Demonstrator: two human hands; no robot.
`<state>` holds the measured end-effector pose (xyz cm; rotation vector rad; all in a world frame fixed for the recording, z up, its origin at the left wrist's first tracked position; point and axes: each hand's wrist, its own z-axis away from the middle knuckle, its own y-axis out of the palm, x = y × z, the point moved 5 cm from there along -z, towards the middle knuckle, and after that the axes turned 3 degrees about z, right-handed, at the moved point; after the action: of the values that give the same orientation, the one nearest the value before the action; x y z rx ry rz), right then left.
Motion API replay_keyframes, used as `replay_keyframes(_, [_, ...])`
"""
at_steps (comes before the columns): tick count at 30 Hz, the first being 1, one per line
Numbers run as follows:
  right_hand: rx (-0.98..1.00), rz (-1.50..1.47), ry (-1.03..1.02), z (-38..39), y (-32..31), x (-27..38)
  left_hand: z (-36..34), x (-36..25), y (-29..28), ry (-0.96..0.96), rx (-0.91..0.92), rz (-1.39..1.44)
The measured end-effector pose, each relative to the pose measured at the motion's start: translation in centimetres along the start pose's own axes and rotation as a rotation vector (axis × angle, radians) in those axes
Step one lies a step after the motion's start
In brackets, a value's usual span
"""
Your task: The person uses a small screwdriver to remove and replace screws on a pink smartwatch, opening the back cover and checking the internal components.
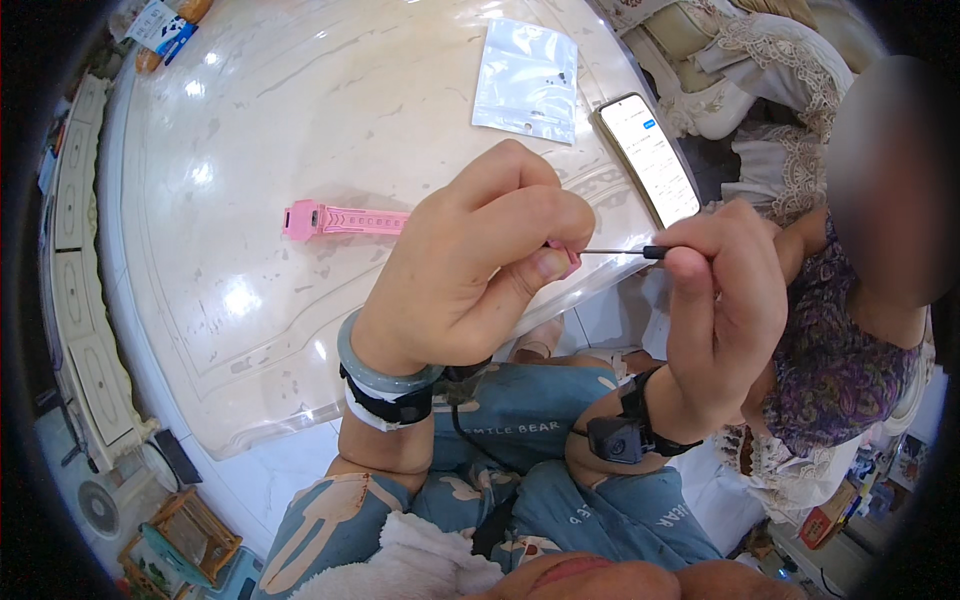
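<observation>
My left hand (480, 250) is closed, pinching a small pink piece (572, 262) between thumb and fingers; most of it is hidden. In my right hand (725, 300) is a thin screwdriver (620, 251) with a black handle, gripped near its end. Its metal shaft points left and meets the pink piece at my left fingertips. On the table to the left lies a pink watch strap (350, 220), its right end hidden behind my left hand. Beyond my hands is a flat plastic bag (525, 80) with small dark bits in it.
A phone (650, 160) with a lit screen lies near the right edge of the pale marbled table (260, 120). Another person (840, 350) sits close on the right, beside a lace-covered chair (770, 60). A bread bag (165, 30) rests at the far left corner.
</observation>
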<state>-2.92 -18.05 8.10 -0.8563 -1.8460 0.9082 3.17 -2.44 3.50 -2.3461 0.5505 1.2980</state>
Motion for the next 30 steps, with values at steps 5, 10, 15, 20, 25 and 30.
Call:
replay_keyframes(5, [-0.288,-0.049,0.251,0.6,-0.1,0.3,0.2,0.2,-0.1,0.001,-0.001,0.004])
replay_keyframes(10, [-0.158,-0.106,0.048,-0.1,-0.5,0.0,0.0,-0.1,0.0,0.051,0.027,-0.010])
replay_keyframes(15, [-0.257,-0.028,0.100,-0.1,0.3,0.8,-0.1,-0.2,0.3,0.038,0.008,0.002])
replay_keyframes(20, [-0.351,-0.269,0.002,0.0,0.3,0.5,0.0,-0.2,0.0,0.080,0.033,-0.041])
replay_keyframes(25, [-0.121,-0.134,-0.007,0.1,-0.4,0.5,0.0,-0.1,0.3,0.038,0.014,-0.009])
replay_keyframes(30, [-0.236,-0.187,0.034,-0.2,-0.4,0.6,0.0,-0.1,0.2,0.045,0.009,-0.007])
